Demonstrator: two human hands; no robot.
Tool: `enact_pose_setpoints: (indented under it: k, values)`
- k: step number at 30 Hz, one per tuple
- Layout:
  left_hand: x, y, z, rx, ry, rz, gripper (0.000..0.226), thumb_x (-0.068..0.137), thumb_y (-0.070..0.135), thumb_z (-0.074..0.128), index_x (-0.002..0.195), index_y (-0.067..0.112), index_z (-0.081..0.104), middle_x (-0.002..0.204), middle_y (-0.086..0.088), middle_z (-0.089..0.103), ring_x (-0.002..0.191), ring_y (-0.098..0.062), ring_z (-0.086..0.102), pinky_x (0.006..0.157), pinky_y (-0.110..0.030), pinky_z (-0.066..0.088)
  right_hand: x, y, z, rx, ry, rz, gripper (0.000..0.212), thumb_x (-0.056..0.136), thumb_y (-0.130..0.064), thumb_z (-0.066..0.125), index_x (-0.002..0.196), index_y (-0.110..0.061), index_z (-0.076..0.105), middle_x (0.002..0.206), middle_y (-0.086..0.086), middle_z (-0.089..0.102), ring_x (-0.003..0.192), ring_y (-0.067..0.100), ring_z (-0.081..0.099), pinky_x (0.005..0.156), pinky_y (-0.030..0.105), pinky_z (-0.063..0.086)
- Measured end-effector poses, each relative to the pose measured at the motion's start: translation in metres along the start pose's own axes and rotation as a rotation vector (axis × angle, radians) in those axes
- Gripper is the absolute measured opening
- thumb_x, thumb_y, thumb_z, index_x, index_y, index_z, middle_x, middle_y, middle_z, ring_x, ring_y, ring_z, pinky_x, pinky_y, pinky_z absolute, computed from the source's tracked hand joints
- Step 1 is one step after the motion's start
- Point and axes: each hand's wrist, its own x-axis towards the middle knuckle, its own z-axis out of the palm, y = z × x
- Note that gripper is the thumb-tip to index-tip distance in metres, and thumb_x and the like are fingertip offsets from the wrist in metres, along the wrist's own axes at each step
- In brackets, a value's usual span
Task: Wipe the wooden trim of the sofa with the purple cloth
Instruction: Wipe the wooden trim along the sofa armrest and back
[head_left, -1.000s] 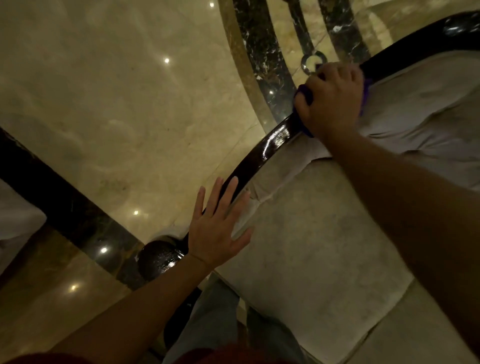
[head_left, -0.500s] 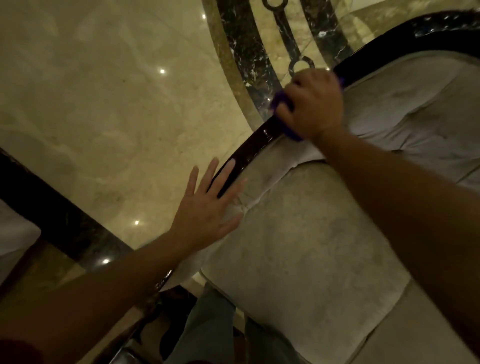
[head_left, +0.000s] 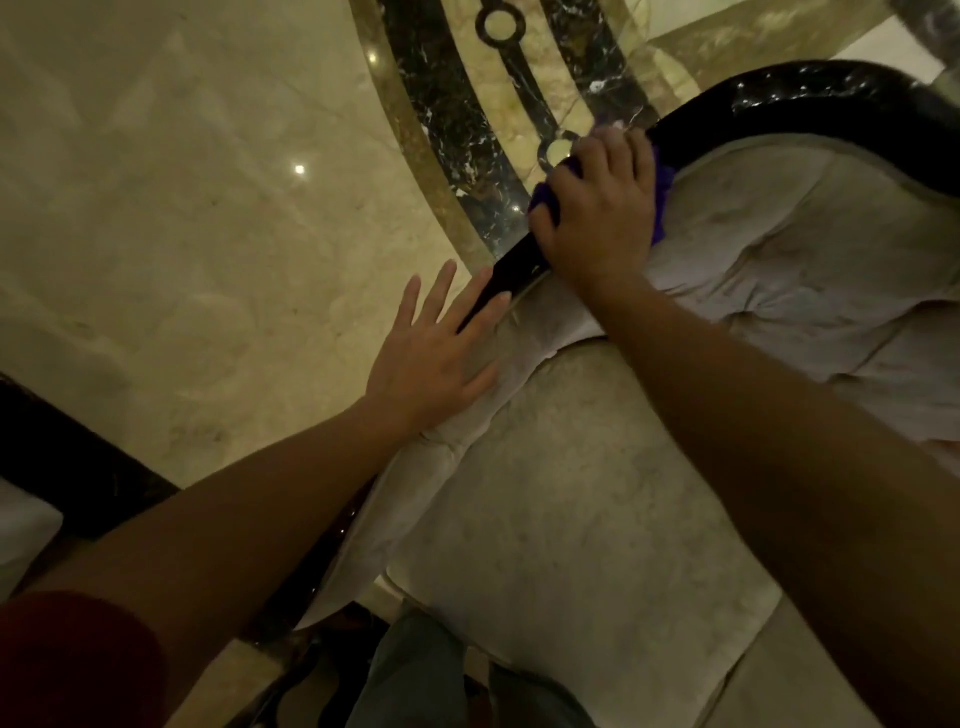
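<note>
The sofa's dark glossy wooden trim (head_left: 810, 98) curves from the upper right down toward the middle, along the top of the pale upholstered back (head_left: 779, 249). My right hand (head_left: 597, 213) is closed around the purple cloth (head_left: 661, 208) and presses it onto the trim; only the cloth's edges show beside my fingers and thumb. My left hand (head_left: 431, 353) lies flat with fingers spread, resting on the trim and the upholstery edge just below and left of my right hand. It holds nothing.
A large pale seat cushion (head_left: 571, 519) fills the lower middle. Polished beige marble floor (head_left: 182, 234) with a dark inlaid band (head_left: 452, 119) lies beyond the sofa back. My trouser legs (head_left: 415, 675) show at the bottom.
My right hand with the cloth slid down-left along the trim, then back up toward the right. My left hand moved up along the trim, closer to my right hand.
</note>
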Motion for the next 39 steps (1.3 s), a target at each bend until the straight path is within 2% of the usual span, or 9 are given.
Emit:
enact_pose_setpoints:
  k: [4, 10, 11, 15, 20, 27, 31, 34, 39]
  values:
    - [-0.002, 0.001, 0.000, -0.015, -0.019, -0.013, 0.076, 0.101, 0.062, 0.033, 0.167, 0.026, 0.018, 0.177, -0.006, 0.011, 0.162, -0.039, 0.011, 0.126, -0.063, 0.017, -0.016, -0.024, 0.010, 0.070, 0.028, -0.023, 0.032, 0.090, -0.038, 0.058, 0.098, -0.013, 0.076, 0.119, 0.013, 0.069, 0.127, 0.038, 0.058, 0.119, 0.055, 0.030]
    - [0.003, -0.002, -0.002, 0.025, -0.079, 0.063, 0.087, 0.099, 0.065, 0.032, 0.168, 0.020, 0.004, 0.176, -0.014, -0.001, 0.163, -0.038, 0.005, 0.128, -0.063, 0.015, -0.003, 0.015, 0.001, 0.007, -0.137, -0.411, 0.044, 0.099, -0.046, 0.046, 0.114, -0.012, 0.070, 0.122, 0.016, 0.066, 0.121, 0.038, 0.058, 0.113, 0.055, 0.034]
    - [0.012, -0.001, -0.002, 0.029, -0.070, 0.095, 0.088, 0.099, 0.065, 0.031, 0.168, 0.018, 0.002, 0.176, -0.015, -0.002, 0.163, -0.037, 0.003, 0.128, -0.063, 0.014, 0.009, 0.032, -0.007, -0.048, -0.145, -0.410, 0.046, 0.099, -0.047, 0.045, 0.116, -0.012, 0.069, 0.123, 0.017, 0.065, 0.121, 0.038, 0.057, 0.114, 0.056, 0.034]
    - [0.068, 0.010, -0.001, 0.057, -0.008, 0.164, 0.084, 0.105, 0.062, 0.030, 0.167, 0.013, 0.000, 0.176, -0.015, -0.005, 0.163, -0.033, -0.001, 0.130, -0.059, 0.011, 0.059, 0.103, -0.044, -0.249, -0.100, -0.247, 0.053, 0.100, -0.050, 0.041, 0.122, -0.007, 0.063, 0.126, 0.025, 0.062, 0.120, 0.044, 0.058, 0.111, 0.059, 0.037]
    - [0.148, 0.043, -0.016, 0.008, 0.129, 0.226, 0.083, 0.108, 0.065, 0.023, 0.167, 0.010, 0.002, 0.177, -0.012, -0.002, 0.163, -0.032, -0.001, 0.130, -0.058, 0.012, 0.054, 0.180, -0.071, -0.196, -0.070, 0.101, 0.051, 0.101, -0.043, 0.036, 0.127, -0.005, 0.057, 0.129, 0.025, 0.059, 0.116, 0.043, 0.056, 0.097, 0.052, 0.043]
    - [0.191, 0.063, -0.012, -0.080, 0.273, 0.240, 0.090, 0.105, 0.068, 0.029, 0.167, 0.009, 0.000, 0.177, -0.012, -0.002, 0.164, -0.031, -0.001, 0.132, -0.053, 0.010, 0.062, 0.155, -0.062, -0.148, -0.002, 0.335, 0.045, 0.097, -0.044, 0.040, 0.114, -0.013, 0.068, 0.119, 0.014, 0.065, 0.112, 0.036, 0.057, 0.094, 0.047, 0.044]
    - [0.189, 0.058, -0.008, -0.067, 0.275, 0.222, 0.091, 0.104, 0.070, 0.026, 0.167, 0.010, -0.001, 0.177, -0.011, -0.003, 0.164, -0.032, 0.000, 0.132, -0.054, 0.012, 0.074, 0.136, -0.057, -0.123, -0.005, 0.274, 0.042, 0.096, -0.045, 0.044, 0.107, -0.017, 0.073, 0.114, 0.010, 0.067, 0.107, 0.034, 0.060, 0.092, 0.046, 0.044]
    - [0.189, 0.060, -0.010, -0.039, 0.248, 0.204, 0.091, 0.103, 0.070, 0.024, 0.166, 0.009, 0.000, 0.176, -0.013, -0.002, 0.163, -0.033, 0.001, 0.131, -0.056, 0.014, 0.069, 0.151, -0.059, -0.068, -0.004, 0.219, 0.041, 0.098, -0.045, 0.045, 0.112, -0.017, 0.071, 0.113, 0.009, 0.068, 0.105, 0.032, 0.061, 0.088, 0.043, 0.046]
    - [0.188, 0.063, -0.011, -0.086, 0.239, 0.196, 0.092, 0.102, 0.074, 0.019, 0.167, 0.013, -0.004, 0.177, -0.007, -0.010, 0.164, -0.030, -0.001, 0.130, -0.056, 0.015, 0.042, 0.212, -0.075, -0.119, -0.008, 0.550, 0.042, 0.103, -0.040, 0.040, 0.119, -0.010, 0.065, 0.115, 0.016, 0.066, 0.099, 0.037, 0.063, 0.080, 0.046, 0.051]
